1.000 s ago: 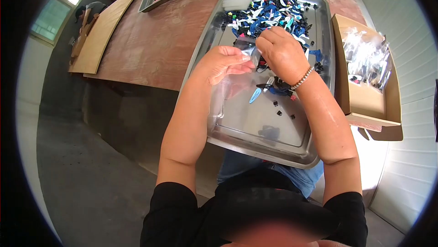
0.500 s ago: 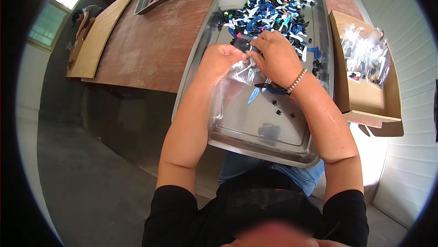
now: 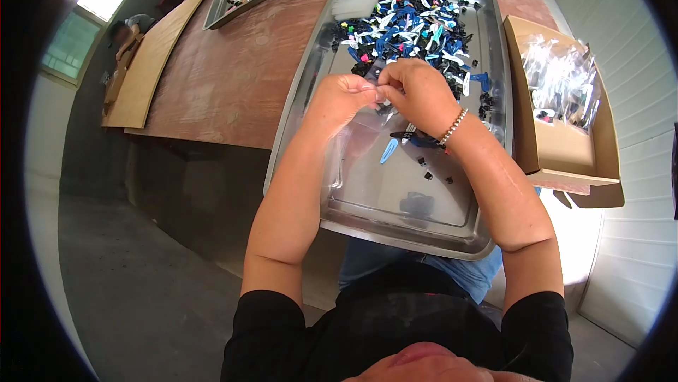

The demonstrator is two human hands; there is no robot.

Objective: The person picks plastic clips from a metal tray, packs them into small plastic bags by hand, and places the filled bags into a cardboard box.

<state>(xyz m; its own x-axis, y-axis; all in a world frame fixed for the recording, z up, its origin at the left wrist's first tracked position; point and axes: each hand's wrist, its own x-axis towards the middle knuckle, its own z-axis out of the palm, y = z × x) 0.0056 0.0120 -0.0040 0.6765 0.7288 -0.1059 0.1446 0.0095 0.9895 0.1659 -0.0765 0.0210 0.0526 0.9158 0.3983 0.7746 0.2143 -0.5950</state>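
Above the metal tray (image 3: 417,241), my left hand (image 3: 344,102) pinches the edge of a clear plastic bag (image 3: 374,115). My right hand (image 3: 418,92) has its fingers closed on the same bag, right beside the left fingertips. Small dark items show through the plastic, partly hidden by the fingers. A pile of blue, white and black hair clips (image 3: 409,29) fills the far part of the tray. Just below my right hand lie a light blue clip (image 3: 388,150) and some dark clips. Several tiny black clips (image 3: 429,176) are nearer to me.
At the right, a cardboard box (image 3: 565,152) holds filled clear bags (image 3: 558,82). A stack of clear bags (image 3: 355,5) lies in the tray's far left corner. Another tray (image 3: 219,11) of colourful clips is at the back left. A person (image 3: 131,29) bends beside a wooden board (image 3: 159,57).
My right hand has come from the clip pile to the bag, and its fingertips now meet my left ones. The bag has shifted slightly. The person at the left has moved a little.
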